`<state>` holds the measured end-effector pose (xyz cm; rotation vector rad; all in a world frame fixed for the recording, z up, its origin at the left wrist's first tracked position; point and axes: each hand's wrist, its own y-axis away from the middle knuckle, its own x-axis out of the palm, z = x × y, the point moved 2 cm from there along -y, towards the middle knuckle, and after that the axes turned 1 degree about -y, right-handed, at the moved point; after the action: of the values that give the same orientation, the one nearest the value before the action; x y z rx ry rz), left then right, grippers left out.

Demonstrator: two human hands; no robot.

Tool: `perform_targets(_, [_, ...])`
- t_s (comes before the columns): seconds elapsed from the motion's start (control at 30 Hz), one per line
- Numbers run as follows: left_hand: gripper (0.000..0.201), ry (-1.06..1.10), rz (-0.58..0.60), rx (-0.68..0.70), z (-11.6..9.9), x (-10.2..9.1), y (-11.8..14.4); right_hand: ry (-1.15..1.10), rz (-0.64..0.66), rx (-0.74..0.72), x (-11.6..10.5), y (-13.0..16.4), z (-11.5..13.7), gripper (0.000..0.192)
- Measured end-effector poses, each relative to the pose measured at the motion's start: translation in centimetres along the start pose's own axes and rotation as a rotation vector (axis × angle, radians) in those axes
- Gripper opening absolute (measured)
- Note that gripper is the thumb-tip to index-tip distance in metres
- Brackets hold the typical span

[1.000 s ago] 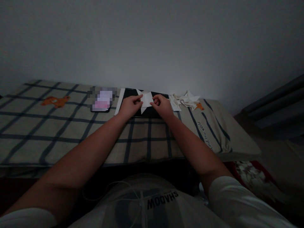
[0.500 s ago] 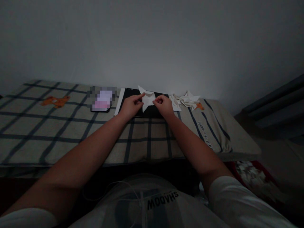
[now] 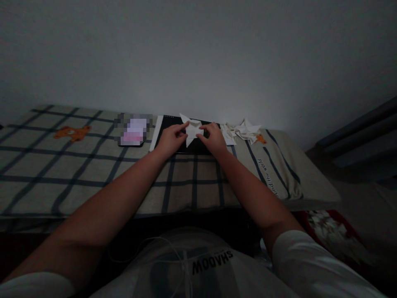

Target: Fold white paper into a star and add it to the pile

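Checked bed cover (image 3: 93, 165), dim room: both hands pinch a folded paper star (image 3: 192, 129).
Left hand (image 3: 169, 138) and right hand (image 3: 214, 138) each grip a side; its points run up-left and down.

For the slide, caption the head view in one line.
Both hands, left hand and right hand, pinch a white folded paper star over a black notebook on a plaid cloth.

Dim, underexposed view — faint light on the far wall, corners dark and stretched.
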<state>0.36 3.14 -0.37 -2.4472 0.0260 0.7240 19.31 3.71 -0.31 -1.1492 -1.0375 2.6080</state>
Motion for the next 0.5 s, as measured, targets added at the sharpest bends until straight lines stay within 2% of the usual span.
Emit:
perform_targets(0.27, [0.050,0.027,0.003,0.016,-0.19,0.32,0.13,-0.001,-0.044,0.056,0.07,-0.20,-0.32,0.006])
perform_targets(0.5, [0.050,-0.004,0.014,0.001,-0.44,0.23,0.16,0.068,-0.039,0.075,-0.13,-0.31,-0.41,0.013])
